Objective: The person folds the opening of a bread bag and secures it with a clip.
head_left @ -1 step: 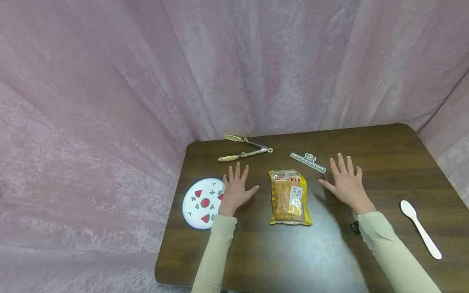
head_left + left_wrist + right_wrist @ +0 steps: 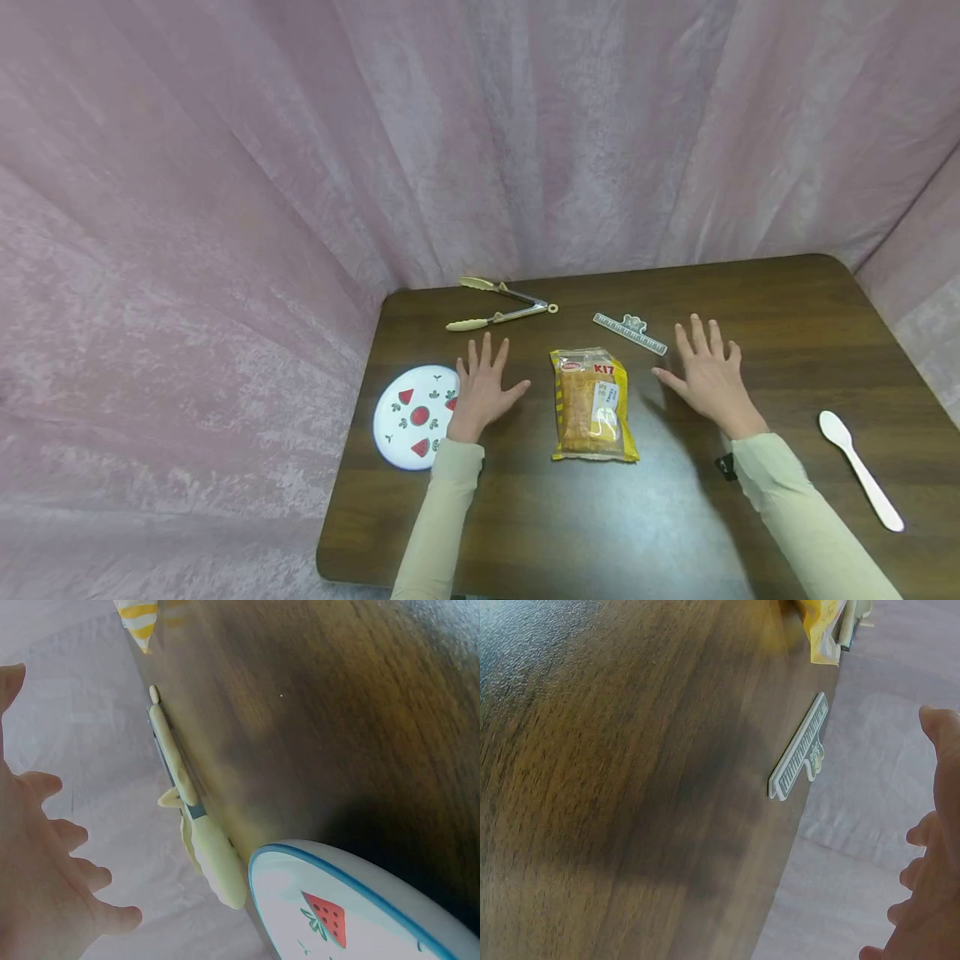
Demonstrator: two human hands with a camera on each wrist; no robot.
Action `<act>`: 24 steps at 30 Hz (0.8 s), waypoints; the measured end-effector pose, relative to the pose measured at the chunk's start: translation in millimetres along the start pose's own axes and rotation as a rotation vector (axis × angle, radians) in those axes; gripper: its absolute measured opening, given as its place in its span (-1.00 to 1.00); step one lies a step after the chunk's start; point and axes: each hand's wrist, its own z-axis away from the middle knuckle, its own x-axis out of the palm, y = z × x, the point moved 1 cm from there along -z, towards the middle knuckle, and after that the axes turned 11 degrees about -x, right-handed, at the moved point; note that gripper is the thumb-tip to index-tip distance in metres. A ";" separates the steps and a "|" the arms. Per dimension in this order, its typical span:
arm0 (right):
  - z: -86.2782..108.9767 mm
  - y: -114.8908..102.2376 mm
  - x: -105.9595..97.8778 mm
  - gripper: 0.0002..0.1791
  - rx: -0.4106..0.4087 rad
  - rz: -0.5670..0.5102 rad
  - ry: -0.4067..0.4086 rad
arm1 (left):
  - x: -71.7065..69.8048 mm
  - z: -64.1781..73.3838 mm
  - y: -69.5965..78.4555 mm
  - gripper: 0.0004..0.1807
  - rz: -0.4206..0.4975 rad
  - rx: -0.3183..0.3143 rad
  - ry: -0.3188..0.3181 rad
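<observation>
My left hand [image 2: 482, 393], fingers spread, hovers beside the right rim of a white plate [image 2: 405, 421] with a watermelon pattern. It hides part of that rim and holds nothing. A yellow packet of bread [image 2: 588, 412] lies between the hands. My right hand [image 2: 711, 379] is also spread and holds nothing, above the table right of the packet. Just beyond its thumb lies a clip [image 2: 630, 332] with a long ruler-like bar, seen also as the clip [image 2: 801, 750] in the right wrist view. Cream-tipped tongs [image 2: 510, 312] lie spread apart beyond the left hand.
A white spoon [image 2: 862, 471] lies at the right of the brown wooden table [image 2: 540, 525]. Pink curtains [image 2: 570, 142] hang behind the table and along its left side. A small black object [image 2: 726, 467] shows by the right cuff.
</observation>
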 end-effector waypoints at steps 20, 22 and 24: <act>-7.4 -2.8 -8.1 -0.02 0.028 -0.161 0.009 | -1.9 -20.2 17.2 0.01 0.196 0.088 -0.066; -8.7 -2.9 -8.4 -0.01 0.055 -0.236 0.008 | -1.7 -23.0 20.4 0.01 0.257 0.084 -0.106; -9.7 -3.7 -8.0 -0.02 0.077 -0.312 0.011 | -1.7 -26.4 23.7 -0.01 0.320 0.084 -0.133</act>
